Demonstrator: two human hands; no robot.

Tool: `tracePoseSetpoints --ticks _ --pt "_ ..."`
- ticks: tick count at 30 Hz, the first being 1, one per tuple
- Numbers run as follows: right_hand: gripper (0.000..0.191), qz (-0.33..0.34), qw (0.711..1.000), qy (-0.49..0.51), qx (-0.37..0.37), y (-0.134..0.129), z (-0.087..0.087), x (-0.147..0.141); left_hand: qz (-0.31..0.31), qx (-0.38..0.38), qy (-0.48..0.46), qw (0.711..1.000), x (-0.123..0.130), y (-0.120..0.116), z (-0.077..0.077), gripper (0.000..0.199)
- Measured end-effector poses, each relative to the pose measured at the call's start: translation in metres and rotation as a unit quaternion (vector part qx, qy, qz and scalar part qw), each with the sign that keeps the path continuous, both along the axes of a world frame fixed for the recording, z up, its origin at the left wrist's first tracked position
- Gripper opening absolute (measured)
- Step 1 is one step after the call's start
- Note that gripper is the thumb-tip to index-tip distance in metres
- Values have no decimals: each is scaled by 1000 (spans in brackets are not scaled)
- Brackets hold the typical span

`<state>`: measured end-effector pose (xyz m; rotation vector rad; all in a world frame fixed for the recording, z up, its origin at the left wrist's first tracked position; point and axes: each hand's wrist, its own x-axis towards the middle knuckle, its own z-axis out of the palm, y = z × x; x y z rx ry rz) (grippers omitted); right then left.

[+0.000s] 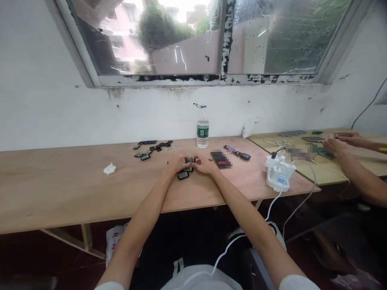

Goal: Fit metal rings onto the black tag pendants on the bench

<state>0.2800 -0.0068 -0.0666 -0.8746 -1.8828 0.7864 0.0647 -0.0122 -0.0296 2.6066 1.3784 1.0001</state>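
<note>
While between 2 hands (176,164) (204,165), 1 device (190,160).

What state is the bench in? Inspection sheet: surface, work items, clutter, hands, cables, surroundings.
Surface: wooden tabletop, butted against another board at right.
Work items: small dark piece held; two similar pieces just below the hands; more dark pieces grouped beyond, white bits beside them.
Clutter: water bottle, phone, wrapped bar, black case, crumpled white tissue.
Hands: left hand and right hand share the held piece at their fingertips.
Cables: white cable drops from the power strip over the front edge.
Surroundings: window ahead; co-worker's hands at right.
</note>
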Motion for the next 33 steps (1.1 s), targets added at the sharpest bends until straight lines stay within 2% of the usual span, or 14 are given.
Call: tracePoseSetpoints --ticks 4,11,18,23,33 --pt "30 -9 999 35 13 1 1 0 -18 15 1 1000 4 -7 2 5" --pt "33 -21 999 30 17 3 -1 2 -66 28 18 997 -1 -5 -2 6" --pt "34 -11 1000 -15 -3 4 -1 6 -66 17 25 997 -2 -5 -2 5" --pt "35 -21 1000 -10 -4 2 3 8 -64 30 20 997 0 -4 -3 7" --pt "18 -36 998 -3 42 0 11 1 -65 18 12 998 -2 -5 0 8"
